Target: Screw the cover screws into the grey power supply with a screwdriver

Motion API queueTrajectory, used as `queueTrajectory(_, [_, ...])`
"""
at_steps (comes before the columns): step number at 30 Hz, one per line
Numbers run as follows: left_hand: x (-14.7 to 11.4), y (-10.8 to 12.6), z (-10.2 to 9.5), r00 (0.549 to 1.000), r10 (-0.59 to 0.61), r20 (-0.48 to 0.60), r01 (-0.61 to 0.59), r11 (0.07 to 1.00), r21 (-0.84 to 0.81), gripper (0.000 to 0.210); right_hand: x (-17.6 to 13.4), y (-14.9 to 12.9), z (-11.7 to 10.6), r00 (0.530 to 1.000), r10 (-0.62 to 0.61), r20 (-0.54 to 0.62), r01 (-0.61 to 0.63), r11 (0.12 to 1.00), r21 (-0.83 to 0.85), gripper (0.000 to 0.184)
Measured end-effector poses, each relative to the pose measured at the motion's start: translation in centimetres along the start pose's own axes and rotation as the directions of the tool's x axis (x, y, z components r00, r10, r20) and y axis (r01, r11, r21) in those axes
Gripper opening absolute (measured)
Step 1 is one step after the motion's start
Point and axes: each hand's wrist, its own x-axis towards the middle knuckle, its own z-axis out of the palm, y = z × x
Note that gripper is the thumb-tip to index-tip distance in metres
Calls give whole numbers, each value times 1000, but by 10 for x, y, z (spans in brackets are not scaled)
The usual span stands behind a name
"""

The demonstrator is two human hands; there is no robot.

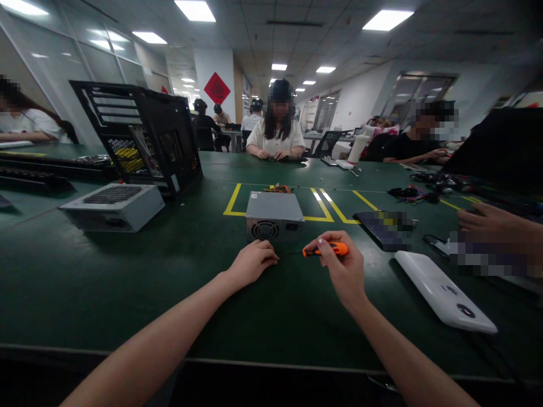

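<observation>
A grey computer power supply [275,207] sits on the green table, its fan grille and power socket facing me. Just in front of its lower left corner is my left hand [255,263], fingers curled together and low to the tabletop; whatever they may hold is hidden. My right hand [343,265] grips an orange and black screwdriver [338,249] by the handle. The tool lies roughly level, its thin dark shaft pointing left towards my left hand and hard to make out against the table.
A second power supply [114,206] and an open black computer case [146,135] stand on the left. To the right are a white oblong device [443,289], a dark flat object [382,229] and cables [413,194]. Another person's hand [494,226] reaches in from the right. Yellow tape [319,219] marks the table.
</observation>
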Motion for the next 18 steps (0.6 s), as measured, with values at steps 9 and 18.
queueTrajectory(9, [1,-4,-10,967,-243,-71,184,868,-462,11,13,-19,1,997,12,-78,4,980,197,14])
queueTrajectory(18, [-6,4,-31,959,-276,61,145,294,-945,16,19,-55,31,963,-110,-248,194,917,348,15])
